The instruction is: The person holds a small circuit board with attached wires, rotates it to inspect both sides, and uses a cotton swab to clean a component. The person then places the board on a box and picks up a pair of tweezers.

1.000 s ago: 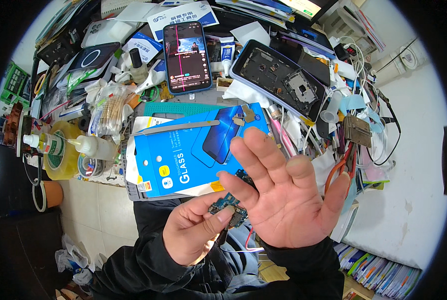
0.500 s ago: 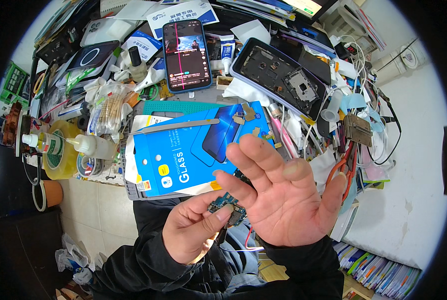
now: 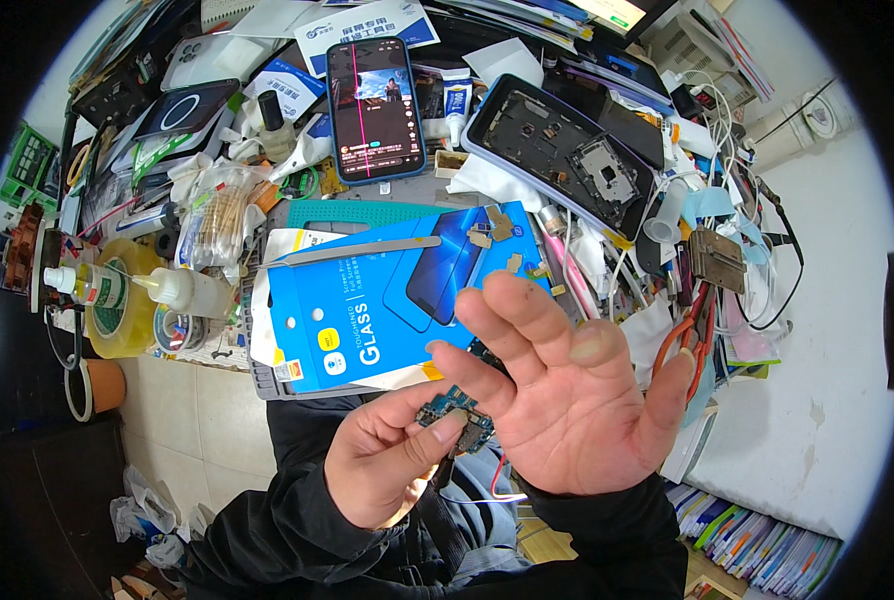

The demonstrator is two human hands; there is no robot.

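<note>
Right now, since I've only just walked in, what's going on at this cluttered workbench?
Someone's left hand holds a small circuit board between thumb and fingers. The right hand is raised beside it, open, palm showing; whether its far side touches the board is hidden. Just beyond, a slim metal tool lies across a blue box. Farther back are a lit phone and an opened phone housing.

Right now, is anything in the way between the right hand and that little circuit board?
Nothing visible between them: the open right hand appears right beside the circuit board, though touching is unclear. The left hand grips the board, its thumb covering part.
</note>
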